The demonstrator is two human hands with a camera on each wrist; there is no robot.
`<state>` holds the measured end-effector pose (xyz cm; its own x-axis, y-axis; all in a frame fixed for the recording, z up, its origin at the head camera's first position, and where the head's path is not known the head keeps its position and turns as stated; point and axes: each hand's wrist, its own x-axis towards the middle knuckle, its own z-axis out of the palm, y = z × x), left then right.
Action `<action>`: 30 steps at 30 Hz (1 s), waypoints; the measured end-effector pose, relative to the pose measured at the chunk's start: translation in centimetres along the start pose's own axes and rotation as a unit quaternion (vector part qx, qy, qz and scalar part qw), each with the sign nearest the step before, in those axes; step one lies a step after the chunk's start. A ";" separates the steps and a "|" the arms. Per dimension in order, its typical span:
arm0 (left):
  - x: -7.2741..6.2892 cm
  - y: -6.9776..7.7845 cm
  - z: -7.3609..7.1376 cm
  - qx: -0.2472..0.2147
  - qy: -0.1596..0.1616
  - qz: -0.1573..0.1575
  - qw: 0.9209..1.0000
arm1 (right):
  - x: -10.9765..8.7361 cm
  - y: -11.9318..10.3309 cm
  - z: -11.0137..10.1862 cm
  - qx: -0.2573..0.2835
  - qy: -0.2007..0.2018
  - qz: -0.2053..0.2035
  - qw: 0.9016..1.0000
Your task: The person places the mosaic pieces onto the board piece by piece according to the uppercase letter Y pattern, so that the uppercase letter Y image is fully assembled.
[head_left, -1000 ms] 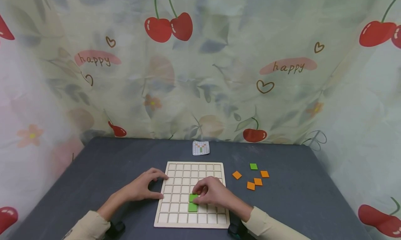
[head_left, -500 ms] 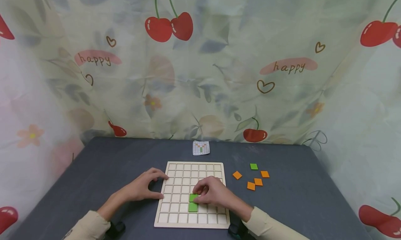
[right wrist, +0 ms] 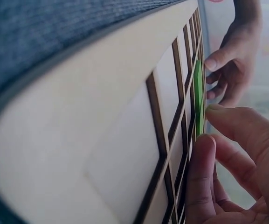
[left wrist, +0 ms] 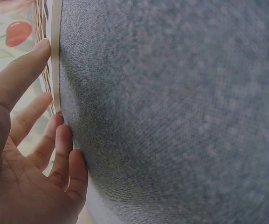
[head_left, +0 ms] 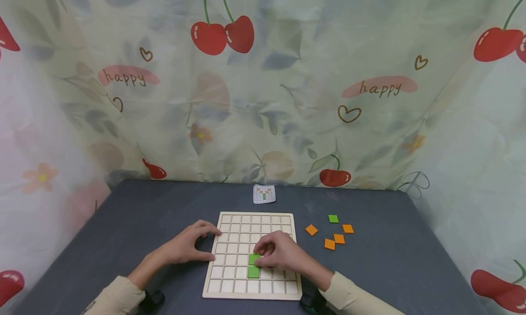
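Observation:
A pale wooden grid board [head_left: 236,238] lies on the dark table, with two green square tiles in one column. My right hand [head_left: 281,251] pinches the upper green tile [head_left: 252,259] between thumb and forefinger at its cell. The lower green tile [head_left: 253,272] sits in the cell just below. In the right wrist view, the fingertips are right at the green tiles [right wrist: 198,88], which overlap there. My left hand [head_left: 186,244] rests against the board's left edge, thumb and fingers spread apart. The left wrist view shows its fingertips along the board's rim [left wrist: 56,46].
Right of the board lie several loose orange tiles [head_left: 339,238] and one green tile [head_left: 333,218]. A small printed card [head_left: 264,194] with a coloured grid pattern lies behind the board. A patterned curtain [head_left: 263,100] hangs at the table's back and sides.

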<state>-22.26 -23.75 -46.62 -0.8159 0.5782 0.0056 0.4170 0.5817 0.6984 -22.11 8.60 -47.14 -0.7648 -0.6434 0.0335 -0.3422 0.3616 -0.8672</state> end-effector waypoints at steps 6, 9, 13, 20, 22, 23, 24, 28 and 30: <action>-0.1 -0.2 0.1 0.003 0.001 0.005 1.000 | -0.3 0.3 -0.3 0.018 -0.009 -0.007 1.000; -0.1 -0.3 0.1 0.005 0.002 0.007 1.000 | -0.5 0.4 -0.7 0.026 -0.013 -0.020 0.999; -0.1 -0.4 0.0 0.003 0.001 0.007 1.000 | -1.0 0.5 -1.5 0.040 -0.019 -0.032 0.999; 0.0 -0.4 0.1 0.004 0.000 0.000 1.000 | -2.1 1.0 -3.3 0.062 -0.028 -0.041 0.997; 0.0 -0.4 0.2 0.004 0.000 -0.004 1.000 | -2.4 1.2 -4.0 0.065 -0.028 -0.052 0.996; 0.0 -0.4 0.2 0.005 0.000 -0.005 1.000 | -2.6 1.3 -4.3 0.067 -0.027 -0.055 0.996; 0.0 -0.5 0.2 0.005 0.001 -0.004 1.000 | -2.8 1.4 -4.6 0.070 -0.026 -0.058 0.996; 0.0 -0.5 0.1 0.006 0.002 -0.004 1.000 | -3.7 2.0 -5.9 0.068 -0.018 -0.059 0.996; 0.0 -0.5 0.2 0.007 0.002 -0.004 1.000 | -4.2 2.3 -6.7 0.063 -0.011 -0.052 0.997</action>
<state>-22.42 -23.90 -47.06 -0.8205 0.5716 0.0035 0.4163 0.5933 0.6890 -23.35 16.61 -45.94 -0.7160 -0.6884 0.1156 -0.3457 0.2059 -0.9155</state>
